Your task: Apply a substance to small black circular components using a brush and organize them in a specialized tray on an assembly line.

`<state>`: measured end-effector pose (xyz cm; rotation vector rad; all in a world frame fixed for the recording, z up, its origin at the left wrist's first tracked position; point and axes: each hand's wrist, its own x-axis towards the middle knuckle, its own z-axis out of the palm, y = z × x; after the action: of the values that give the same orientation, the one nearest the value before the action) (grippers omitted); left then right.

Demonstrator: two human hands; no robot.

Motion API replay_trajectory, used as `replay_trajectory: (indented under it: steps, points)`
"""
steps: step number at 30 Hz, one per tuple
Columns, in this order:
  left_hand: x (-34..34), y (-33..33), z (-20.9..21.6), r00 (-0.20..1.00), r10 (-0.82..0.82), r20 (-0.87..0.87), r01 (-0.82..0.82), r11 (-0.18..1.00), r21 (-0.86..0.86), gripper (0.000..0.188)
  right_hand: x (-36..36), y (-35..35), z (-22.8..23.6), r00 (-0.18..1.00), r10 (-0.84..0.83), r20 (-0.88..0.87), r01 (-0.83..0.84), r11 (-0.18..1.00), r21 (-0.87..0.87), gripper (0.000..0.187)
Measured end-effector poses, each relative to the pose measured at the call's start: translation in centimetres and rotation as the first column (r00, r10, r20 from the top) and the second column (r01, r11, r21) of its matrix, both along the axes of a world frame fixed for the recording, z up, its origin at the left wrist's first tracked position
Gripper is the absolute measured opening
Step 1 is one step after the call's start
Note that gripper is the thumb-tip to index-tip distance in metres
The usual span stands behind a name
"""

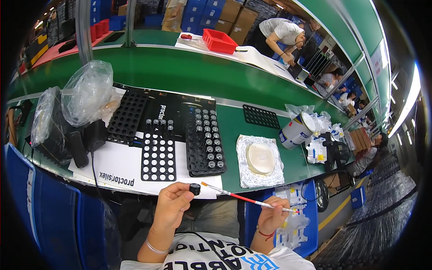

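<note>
Between the thumb and fingers of my left hand [173, 204] is a small black cylindrical part [195, 189], held just off the table's near edge. My right hand [273, 216] grips a thin paintbrush [240, 197] with a red and white handle, its tan bristles a short way right of the part. Beyond the left hand, a black hole tray [143, 168] lies on white paper, with small cylinders along its far end. Beside it a stacked black tray [191, 166] holds several silver-topped cylinders. A round, cream-coloured shallow dish [260, 158] rests on crumpled printed paper [247, 180].
Right of the dish a metal can [297, 130] leans tilted near white plastic pieces [317, 150]. An empty hole tray [261, 116] lies at the back. Plastic bags [90, 94] and more trays [127, 112] stand left. A red bin [219, 41] sits on the ledge; people work beyond.
</note>
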<state>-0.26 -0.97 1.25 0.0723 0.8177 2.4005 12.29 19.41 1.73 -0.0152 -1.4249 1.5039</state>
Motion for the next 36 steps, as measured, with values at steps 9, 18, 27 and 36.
replay_trajectory:
  steps: [9,18,27,36]
  points:
    - [-0.1,0.5,-0.1,1.000,0.011,-0.020,-0.011,1.000,0.000,0.016,0.2,-0.1,0.1,0.996,0.057,-0.075,-0.062,0.996,-0.068,0.025]
    - [-0.1,0.4,-0.1,0.999,-0.014,-0.034,0.014,1.000,-0.001,0.017,-0.2,-0.1,0.2,0.999,0.034,-0.033,-0.037,0.996,-0.078,0.023]
    - [-0.1,0.4,-0.2,0.998,-0.061,-0.019,0.062,0.998,0.021,0.019,-0.1,0.0,-0.1,1.000,0.019,-0.021,-0.021,0.995,-0.097,0.021]
    - [-3.2,-0.4,0.2,0.963,0.120,-0.240,-0.186,0.944,-0.272,0.028,0.2,0.6,-0.2,0.995,-0.028,-0.094,0.008,0.979,-0.204,0.019]
